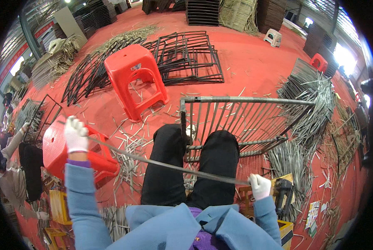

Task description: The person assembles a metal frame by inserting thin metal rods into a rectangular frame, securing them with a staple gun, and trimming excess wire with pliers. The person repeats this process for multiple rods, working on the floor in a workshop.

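Note:
Both my hands wear white gloves and hold one long, flat grey strip above my lap. My left hand is closed around it near the far-left end, raised beside a red stool. My right hand grips the other end, low at the right. Against my knees leans a dark rectangular frame with rows of grey strips stretched across it. A black power tool, perhaps a nail gun, stands near my right hand.
Red plastic stools stand ahead and left. Black metal frames lie beyond. Bundles of grey strips are heaped at right, and cut scraps litter the red floor. A co-worker sits at far left beside a yellow crate.

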Demonstrator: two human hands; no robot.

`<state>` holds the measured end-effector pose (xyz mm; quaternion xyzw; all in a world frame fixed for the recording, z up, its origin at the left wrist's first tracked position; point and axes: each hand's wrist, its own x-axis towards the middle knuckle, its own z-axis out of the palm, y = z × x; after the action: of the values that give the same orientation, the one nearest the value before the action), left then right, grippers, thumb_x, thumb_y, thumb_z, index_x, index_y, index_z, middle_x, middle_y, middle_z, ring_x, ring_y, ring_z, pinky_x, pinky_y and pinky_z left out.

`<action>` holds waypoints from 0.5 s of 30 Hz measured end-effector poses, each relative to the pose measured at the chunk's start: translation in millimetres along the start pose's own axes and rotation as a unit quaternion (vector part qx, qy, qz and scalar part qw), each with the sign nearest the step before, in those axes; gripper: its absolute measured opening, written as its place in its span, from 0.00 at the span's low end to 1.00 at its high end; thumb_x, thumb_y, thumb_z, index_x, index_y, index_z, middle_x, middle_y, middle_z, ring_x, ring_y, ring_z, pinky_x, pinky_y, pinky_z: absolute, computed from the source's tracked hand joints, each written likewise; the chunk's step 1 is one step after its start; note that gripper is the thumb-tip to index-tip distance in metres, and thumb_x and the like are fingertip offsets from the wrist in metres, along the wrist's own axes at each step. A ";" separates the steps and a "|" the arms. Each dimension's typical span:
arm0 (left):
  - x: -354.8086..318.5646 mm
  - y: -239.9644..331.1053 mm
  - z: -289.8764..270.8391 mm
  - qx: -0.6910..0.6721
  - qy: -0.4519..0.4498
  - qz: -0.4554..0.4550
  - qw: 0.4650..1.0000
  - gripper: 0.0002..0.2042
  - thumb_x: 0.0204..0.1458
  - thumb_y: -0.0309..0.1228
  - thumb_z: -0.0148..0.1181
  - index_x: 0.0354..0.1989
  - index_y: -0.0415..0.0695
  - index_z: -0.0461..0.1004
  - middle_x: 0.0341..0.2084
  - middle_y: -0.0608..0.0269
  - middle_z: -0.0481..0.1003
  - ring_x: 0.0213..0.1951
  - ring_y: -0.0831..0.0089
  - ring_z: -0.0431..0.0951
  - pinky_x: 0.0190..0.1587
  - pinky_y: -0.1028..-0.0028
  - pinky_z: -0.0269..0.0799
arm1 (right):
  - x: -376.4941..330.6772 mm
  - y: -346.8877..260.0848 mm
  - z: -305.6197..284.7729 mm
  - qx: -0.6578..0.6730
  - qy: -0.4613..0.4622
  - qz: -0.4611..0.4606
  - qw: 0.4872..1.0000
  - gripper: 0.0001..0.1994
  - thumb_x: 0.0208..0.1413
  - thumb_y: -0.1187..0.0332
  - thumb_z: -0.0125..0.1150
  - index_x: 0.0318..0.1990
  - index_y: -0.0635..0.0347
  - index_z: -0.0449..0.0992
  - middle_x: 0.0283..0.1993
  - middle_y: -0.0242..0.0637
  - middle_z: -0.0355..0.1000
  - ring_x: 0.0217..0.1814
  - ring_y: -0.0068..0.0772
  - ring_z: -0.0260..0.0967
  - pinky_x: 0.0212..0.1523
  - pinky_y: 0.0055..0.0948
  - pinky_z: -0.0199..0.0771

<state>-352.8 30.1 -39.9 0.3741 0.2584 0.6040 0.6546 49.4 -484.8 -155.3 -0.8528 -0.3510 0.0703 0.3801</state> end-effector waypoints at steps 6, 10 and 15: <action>56.7 81.1 -26.3 0.267 0.049 0.286 0.919 0.13 0.71 0.34 0.42 0.46 0.44 0.75 0.19 0.74 0.60 0.19 0.84 0.57 0.21 0.79 0.53 | -98.2 115.9 58.6 -0.053 -0.139 0.089 0.985 0.20 0.64 0.53 0.55 0.31 0.61 0.82 0.29 0.45 0.79 0.32 0.43 0.78 0.37 0.40 0.77; 3.0 41.8 50.6 0.550 -0.100 0.254 0.789 0.13 0.67 0.29 0.43 0.46 0.42 0.78 0.26 0.67 0.70 0.25 0.79 0.69 0.31 0.75 0.67 | -125.3 159.1 58.5 -0.280 -0.293 0.289 0.867 0.23 0.59 0.47 0.55 0.44 0.56 0.84 0.50 0.52 0.77 0.54 0.52 0.76 0.54 0.43 0.76; -98.1 -54.8 156.1 0.553 -0.384 0.188 0.715 0.11 0.63 0.29 0.50 0.35 0.43 0.79 0.30 0.56 0.76 0.32 0.64 0.80 0.38 0.68 0.74 | -120.4 177.8 4.1 -0.160 0.226 0.047 0.960 0.05 0.60 0.75 0.59 0.42 0.61 0.78 0.40 0.44 0.73 0.44 0.47 0.73 0.49 0.38 0.74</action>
<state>-210.2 -93.6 -3.4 0.9100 0.1975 0.2686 0.2466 55.3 -643.5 -299.9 -0.9117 -0.2219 -0.1636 0.3045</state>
